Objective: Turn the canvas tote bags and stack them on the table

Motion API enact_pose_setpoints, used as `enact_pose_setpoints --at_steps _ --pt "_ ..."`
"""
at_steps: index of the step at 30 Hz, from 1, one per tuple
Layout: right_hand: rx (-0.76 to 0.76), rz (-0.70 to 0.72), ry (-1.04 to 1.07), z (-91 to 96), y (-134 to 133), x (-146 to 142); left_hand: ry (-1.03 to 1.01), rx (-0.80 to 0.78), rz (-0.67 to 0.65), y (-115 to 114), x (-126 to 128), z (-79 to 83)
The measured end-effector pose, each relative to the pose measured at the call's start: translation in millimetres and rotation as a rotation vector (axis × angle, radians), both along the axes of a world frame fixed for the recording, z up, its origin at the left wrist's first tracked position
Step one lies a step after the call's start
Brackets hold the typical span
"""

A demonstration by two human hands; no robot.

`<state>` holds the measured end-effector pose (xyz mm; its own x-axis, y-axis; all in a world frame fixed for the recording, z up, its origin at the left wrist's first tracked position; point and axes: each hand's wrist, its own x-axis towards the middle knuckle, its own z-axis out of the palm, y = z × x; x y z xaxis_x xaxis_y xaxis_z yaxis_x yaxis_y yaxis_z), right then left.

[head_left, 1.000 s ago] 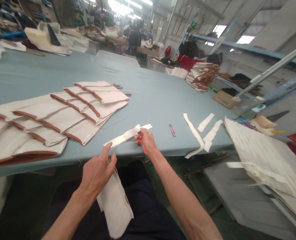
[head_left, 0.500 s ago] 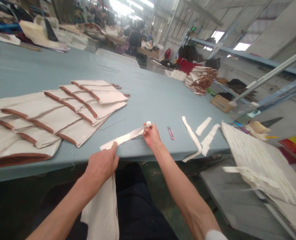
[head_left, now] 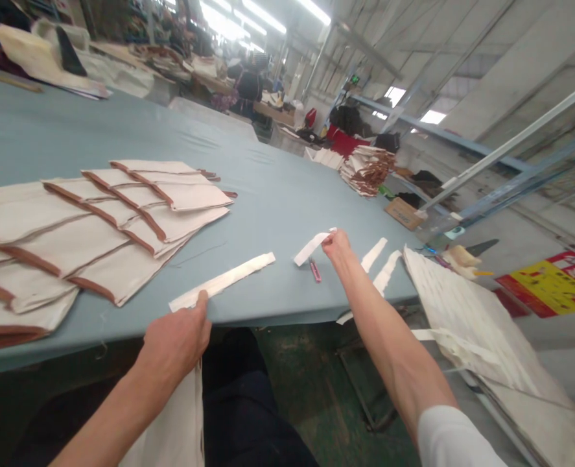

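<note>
A long off-white fabric strip (head_left: pixel 238 272) lies along the front of the table. My left hand (head_left: pixel 177 337) is at the table edge, fingers curled, with a fingertip pressing the strip's near end down. Beneath that hand a cream cloth piece (head_left: pixel 170 415) hangs over my lap. Further right, my right hand (head_left: pixel 337 245) pinches one end of a shorter white strip (head_left: pixel 311 248), whose free end hangs to the left. Just below this short strip lie small pink-handled thread snips (head_left: pixel 315 271).
Overlapping cream pieces with brown edging (head_left: pixel 102 240) cover the table's left side. Loose white strips (head_left: pixel 387 272) lie beyond my right forearm. A board with pale strips (head_left: pixel 481 324) stands at the right. A stacked pile (head_left: pixel 365 170) and a cardboard box (head_left: pixel 404 213) sit at the back right.
My right hand has moved right and away from the long strip, carrying the short strip. The long strip's far end now lies free on the table. My left hand keeps pressing; the view has turned right.
</note>
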<state>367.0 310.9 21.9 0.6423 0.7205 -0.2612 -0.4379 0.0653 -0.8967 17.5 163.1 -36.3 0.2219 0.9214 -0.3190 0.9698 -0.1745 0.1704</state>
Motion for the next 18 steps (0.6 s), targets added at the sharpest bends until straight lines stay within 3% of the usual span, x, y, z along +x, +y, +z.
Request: enact_pose_setpoints --at_steps 4,7,12,18 --pt "-0.035 0.013 0.037 23.7 -18 9 -0.045 0.025 0.037 2 -4 -7.6" --pt "-0.046 0.097 0.085 33.7 -41 -9 -0.124 0.063 0.084 1 -13 -15.4" --pt "-0.066 0.416 0.219 44.7 -96 -80 -0.345 0.115 0.161 -11 -28 -25.5" --pt "-0.001 0.785 0.362 72.4 -161 -168 -0.687 0.196 0.254 -43 -28 -26.6"
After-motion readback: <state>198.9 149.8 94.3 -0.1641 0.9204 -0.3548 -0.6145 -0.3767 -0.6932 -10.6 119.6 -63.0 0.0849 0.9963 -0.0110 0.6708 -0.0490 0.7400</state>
